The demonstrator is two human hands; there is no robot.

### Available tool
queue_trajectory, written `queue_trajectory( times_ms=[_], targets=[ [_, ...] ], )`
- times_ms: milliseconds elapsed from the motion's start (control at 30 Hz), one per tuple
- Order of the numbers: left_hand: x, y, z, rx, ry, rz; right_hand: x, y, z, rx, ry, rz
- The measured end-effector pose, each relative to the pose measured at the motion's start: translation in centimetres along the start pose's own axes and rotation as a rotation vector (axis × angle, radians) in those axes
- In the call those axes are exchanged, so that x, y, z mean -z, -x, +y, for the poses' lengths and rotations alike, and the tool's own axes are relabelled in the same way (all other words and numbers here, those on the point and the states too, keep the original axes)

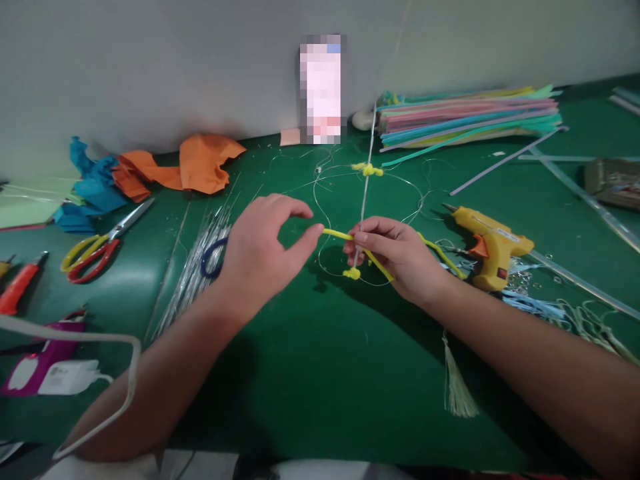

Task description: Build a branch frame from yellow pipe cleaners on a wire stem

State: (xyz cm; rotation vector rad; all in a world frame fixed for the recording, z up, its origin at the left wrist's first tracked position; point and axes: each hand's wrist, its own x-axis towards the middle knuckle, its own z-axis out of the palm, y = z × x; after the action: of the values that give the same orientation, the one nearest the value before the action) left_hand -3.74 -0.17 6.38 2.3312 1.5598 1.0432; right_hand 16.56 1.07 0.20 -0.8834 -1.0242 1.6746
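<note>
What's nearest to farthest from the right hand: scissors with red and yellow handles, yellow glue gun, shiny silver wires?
In the head view, from the right hand:
1. Yellow plastic glue gun: right side.
2. Thin silver metal wires: left, by the left hand.
3. Scissors with red and yellow handles: farther left.

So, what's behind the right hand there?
A yellow strip shows beyond the right hand, over the green table. Whether it joins the yellow length in the grip can't be told: the hand covers the stretch between.
</note>
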Motion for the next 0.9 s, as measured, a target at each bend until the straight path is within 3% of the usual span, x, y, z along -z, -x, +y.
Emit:
queue_trajectory(
  times_ms=[133,267,367,500,900],
  targets=[
    [-0.5,0.4,0.5,0.165,0.149,-0.152,0.0,0.0,-0.2,-0.023,-0.038,0.020],
    [-0.9,0.5,0.7,0.419,0.484,-0.290,0.2,0.0,-0.4,-0.018,-0.049,0.062],
    [-1.1,0.3,0.6,0.605,0.725,-0.470,0.3,-0.1,-0.4,-0.010,-0.034,0.076],
    [-1.3,0.1,0.0,0.670,0.874,-0.717,0.3,0.0,-0.6,-0.011,-0.008,0.054],
    [-1.6,0.1,-1.1,0.769,0.963,-0.765,0.1,0.2,-1.0,0.044,-0.050,0.101]
  ],
)
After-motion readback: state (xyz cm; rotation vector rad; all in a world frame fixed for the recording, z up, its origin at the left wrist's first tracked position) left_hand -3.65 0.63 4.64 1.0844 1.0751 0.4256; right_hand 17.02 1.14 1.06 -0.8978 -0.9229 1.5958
